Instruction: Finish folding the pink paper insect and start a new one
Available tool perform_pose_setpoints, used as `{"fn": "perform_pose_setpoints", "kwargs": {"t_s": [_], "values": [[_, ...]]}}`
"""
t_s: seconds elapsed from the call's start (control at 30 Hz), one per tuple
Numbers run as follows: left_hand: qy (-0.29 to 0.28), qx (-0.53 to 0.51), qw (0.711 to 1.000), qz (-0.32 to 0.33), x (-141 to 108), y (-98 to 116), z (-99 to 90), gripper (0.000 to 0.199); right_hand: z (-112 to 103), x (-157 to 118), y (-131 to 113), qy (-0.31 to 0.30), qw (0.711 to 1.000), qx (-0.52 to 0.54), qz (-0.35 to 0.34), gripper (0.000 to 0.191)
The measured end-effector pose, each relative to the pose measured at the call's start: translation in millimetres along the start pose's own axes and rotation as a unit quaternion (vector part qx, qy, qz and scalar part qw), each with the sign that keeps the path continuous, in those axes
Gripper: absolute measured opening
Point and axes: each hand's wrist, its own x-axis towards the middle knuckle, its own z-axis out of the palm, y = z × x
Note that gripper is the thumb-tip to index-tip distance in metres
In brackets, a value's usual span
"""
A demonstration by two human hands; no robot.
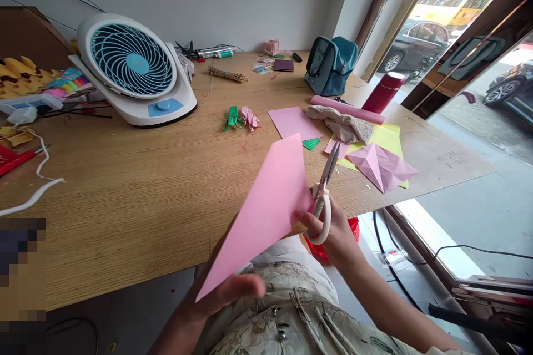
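Observation:
A folded sheet of pink paper [266, 205] is held up over my lap and the table's front edge. My right hand [328, 227] is closed, pinching the paper's right corner between thumb and fingers. That same hand carries scissors [322, 194] with white handles, their blades pointing up and away. Under the paper's lower left lies my left hand [225, 291], its thumb stretched out and apart from the sheet. The paper hides most of its fingers. Beyond the scissors rests a creased pink sheet [381, 166] on yellow paper [387, 136].
A white fan [133, 66] stands at the left. Green [233, 118] and pink [250, 118] folded paper figures sit mid-table. Farther right are a flat pink sheet [293, 122], a grey cloth [343, 123], a red bottle [383, 91] and a teal bag [333, 66]. A red plastic bag [353, 230] hangs below.

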Motion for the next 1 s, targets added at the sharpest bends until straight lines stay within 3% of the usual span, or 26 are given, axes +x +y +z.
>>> {"fn": "perform_pose_setpoints", "kwargs": {"t_s": [0.07, 0.1, 0.13, 0.23, 0.33, 0.53, 0.67, 0.8, 0.9, 1.0], "values": [[-0.033, -0.018, 0.999, -0.004, -5.5, 12.6, -12.0, 0.103, -7.0, -0.5, -4.0, -0.011, 1.0, -0.026, -0.007, 0.04], [-0.052, -0.019, 0.998, -0.011, -6.4, 19.0, -16.6, 0.099, -9.9, -1.1, -5.5, -0.013, 0.999, -0.036, -0.008, 0.041], [-0.101, 0.003, 0.994, -0.033, -6.0, 24.9, -20.4, 0.086, -12.5, -2.0, -6.5, -0.014, 0.999, -0.047, -0.006, 0.041], [-0.143, 0.071, 0.987, -0.029, 0.4, 36.5, -28.6, 0.054, -18.4, -5.6, -7.8, -0.008, 0.997, -0.076, 0.001, 0.042], [-0.144, 0.049, 0.987, -0.046, 7.5, 37.1, -34.3, 0.041, -22.9, -9.2, -7.1, 0.006, 0.994, -0.106, 0.006, 0.042], [-0.152, -0.024, 0.972, -0.176, 19.6, 25.7, -34.4, 0.057, -26.9, -12.9, -5.0, -0.02, 0.992, -0.126, 0.012, 0.041], [-0.145, -0.024, 0.984, -0.101, 34.3, 20.8, -19.8, 0.033, -26.6, -15.0, -4.3, -0.037, 0.992, -0.118, 0.011, 0.035], [-0.173, -0.024, 0.983, -0.059, 45.5, 20.0, -5.5, 0.029, -29.0, -15.5, -3.5, -0.04, 0.993, -0.107, 0.026, 0.036], [-0.125, -0.021, 0.991, -0.042, 49.3, 21.7, -1.5, 0.033, -30.8, -14.7, -3.0, -0.034, 0.994, -0.102, 0.031, 0.036], [-0.101, 0.04, 0.994, -0.013, 53.8, 25.8, -0.9, 0.024, -31.1, -14.3, -1.9, -0.032, 0.994, -0.102, 0.034, 0.036]]}}
